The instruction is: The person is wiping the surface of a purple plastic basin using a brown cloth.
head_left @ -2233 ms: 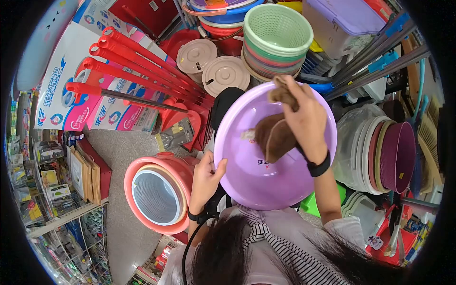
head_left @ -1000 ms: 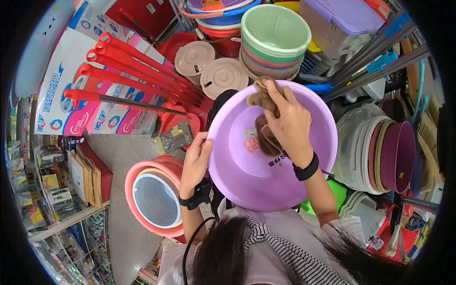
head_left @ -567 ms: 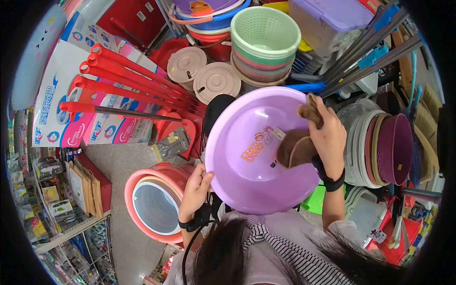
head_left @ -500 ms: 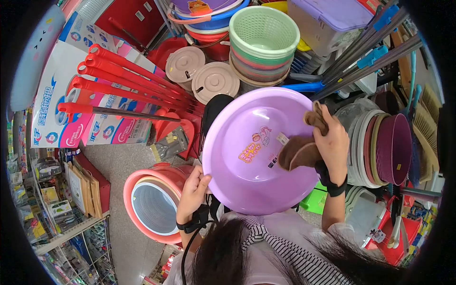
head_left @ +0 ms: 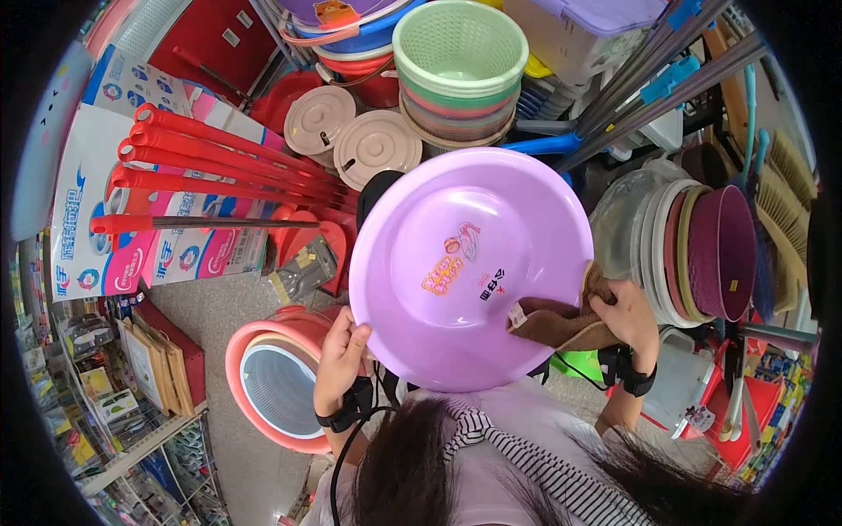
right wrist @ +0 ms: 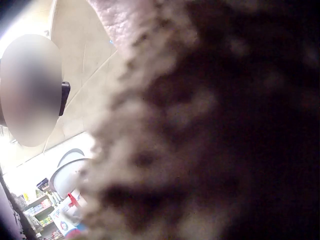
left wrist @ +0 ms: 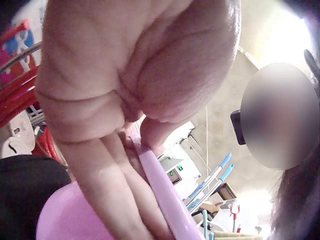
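A large lilac plastic basin with printed lettering and cartoon pictures inside is tilted in front of the body. At its left rim, my left hand grips the edge with the thumb on the near side; the left wrist view has the fingers wrapped over the rim. My right hand holds a brown cloth with a small white label, bunched at the basin's lower right rim. Blurred cloth fills most of the right wrist view and hides the fingers there.
Red-handled poles lean at the left before printed boxes. Stacked pink and white baskets stand on the floor at lower left. Green baskets, lidded beige bins and purple buckets crowd the back and right.
The right hand with the brown cloth has moved from the basin's upper right inside down to its lower right rim. The basin has turned, showing more of its printed floor; left hand still grips.
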A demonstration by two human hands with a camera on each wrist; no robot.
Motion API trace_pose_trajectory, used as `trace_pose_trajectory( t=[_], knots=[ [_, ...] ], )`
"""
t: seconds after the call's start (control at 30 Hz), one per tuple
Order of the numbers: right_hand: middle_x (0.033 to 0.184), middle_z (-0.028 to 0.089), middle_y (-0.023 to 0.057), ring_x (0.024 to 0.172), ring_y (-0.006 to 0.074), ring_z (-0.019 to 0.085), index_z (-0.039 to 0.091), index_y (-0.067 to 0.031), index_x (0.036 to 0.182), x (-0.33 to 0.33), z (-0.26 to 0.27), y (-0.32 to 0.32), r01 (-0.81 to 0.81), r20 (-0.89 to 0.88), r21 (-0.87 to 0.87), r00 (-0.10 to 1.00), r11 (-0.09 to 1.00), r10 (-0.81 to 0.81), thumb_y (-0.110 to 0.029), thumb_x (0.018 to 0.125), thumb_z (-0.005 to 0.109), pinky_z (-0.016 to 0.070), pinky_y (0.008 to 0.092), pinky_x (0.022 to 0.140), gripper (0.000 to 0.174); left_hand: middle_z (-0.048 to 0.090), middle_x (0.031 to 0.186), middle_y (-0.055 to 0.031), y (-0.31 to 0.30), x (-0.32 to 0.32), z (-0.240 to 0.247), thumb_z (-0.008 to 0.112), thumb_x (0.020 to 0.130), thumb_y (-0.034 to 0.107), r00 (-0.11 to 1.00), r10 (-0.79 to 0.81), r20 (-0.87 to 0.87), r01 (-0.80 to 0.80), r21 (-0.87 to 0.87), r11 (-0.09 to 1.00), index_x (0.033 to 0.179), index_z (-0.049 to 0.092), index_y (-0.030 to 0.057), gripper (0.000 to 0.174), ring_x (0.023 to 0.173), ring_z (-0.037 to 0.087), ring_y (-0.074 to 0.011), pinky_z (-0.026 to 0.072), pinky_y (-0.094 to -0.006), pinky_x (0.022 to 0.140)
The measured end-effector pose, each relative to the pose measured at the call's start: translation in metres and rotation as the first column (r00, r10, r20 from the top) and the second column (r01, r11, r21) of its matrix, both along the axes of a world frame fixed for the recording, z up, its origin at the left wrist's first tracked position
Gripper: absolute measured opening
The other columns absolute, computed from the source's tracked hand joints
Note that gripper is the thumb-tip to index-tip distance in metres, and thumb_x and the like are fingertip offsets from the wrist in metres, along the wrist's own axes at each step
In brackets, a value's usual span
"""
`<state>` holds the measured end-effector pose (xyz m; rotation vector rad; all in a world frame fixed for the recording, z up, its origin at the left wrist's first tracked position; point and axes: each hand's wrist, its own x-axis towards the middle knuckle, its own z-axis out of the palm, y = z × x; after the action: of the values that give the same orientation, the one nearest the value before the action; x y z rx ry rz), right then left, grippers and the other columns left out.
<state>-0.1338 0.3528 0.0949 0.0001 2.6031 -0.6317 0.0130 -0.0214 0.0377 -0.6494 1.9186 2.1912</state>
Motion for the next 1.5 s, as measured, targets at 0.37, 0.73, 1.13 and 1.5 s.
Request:
trace_pose_trajectory(
  t=[0.37,0.73,1.13,1.5],
  knots=[
    [0.082,0.060,0.0235,0.075,0.0408,0.058,0.065,-0.0004,0.097,-0.007,0.074,-0.050,-0.247,-0.197,-0.102,0.955,0.964,0.223,-0.016,0.071,0.060,0.0454,0.0433,0.065,0.031,0.053,0.083,0.0008,0.007,0.004,0.002,0.041,0.102,0.023,0.948,0.319,-0.002,-0.317,-0.101,0.943,0.106,0.047,0.0032,0.021,0.066,0.049,-0.0034,0.0425,-0.0177,0.059],
    [0.079,0.062,0.0206,0.067,0.0358,0.063,0.058,0.0041,0.104,-0.061,-0.026,-0.156,-0.397,-0.467,0.153,0.778,0.905,0.420,-0.017,0.078,0.061,0.0523,0.0434,0.060,0.034,0.056,0.103,-0.0050,0.023,0.000,0.004,0.046,0.098,0.016,0.960,0.234,-0.152,-0.254,-0.134,0.958,0.122,0.044,-0.0016,0.030,0.088,0.052,-0.0098,0.0431,-0.0244,0.079],
    [0.095,0.059,0.0230,0.068,0.0307,0.065,0.045,0.0155,0.119,-0.026,-0.087,-0.237,-0.587,-0.542,-0.067,0.700,0.807,0.465,-0.014,0.076,0.061,0.0528,0.0382,0.058,0.055,0.062,0.102,-0.0087,0.023,-0.007,0.010,0.052,0.092,0.006,0.976,0.169,-0.135,-0.203,-0.307,0.930,0.122,0.048,-0.0048,0.032,0.092,0.056,-0.0125,0.0447,-0.0276,0.083],
    [0.087,0.056,0.0135,0.065,0.0285,0.061,0.049,0.0021,0.124,0.011,-0.072,-0.224,-0.821,-0.488,-0.047,0.515,0.568,0.704,-0.016,0.070,0.067,0.0495,0.0377,0.053,0.060,0.062,0.099,-0.0070,0.023,-0.017,0.021,0.053,0.091,0.007,0.971,0.173,-0.165,-0.223,-0.362,0.905,0.120,0.050,-0.0044,0.031,0.088,0.055,-0.0109,0.0448,-0.0257,0.079]
  ],
)
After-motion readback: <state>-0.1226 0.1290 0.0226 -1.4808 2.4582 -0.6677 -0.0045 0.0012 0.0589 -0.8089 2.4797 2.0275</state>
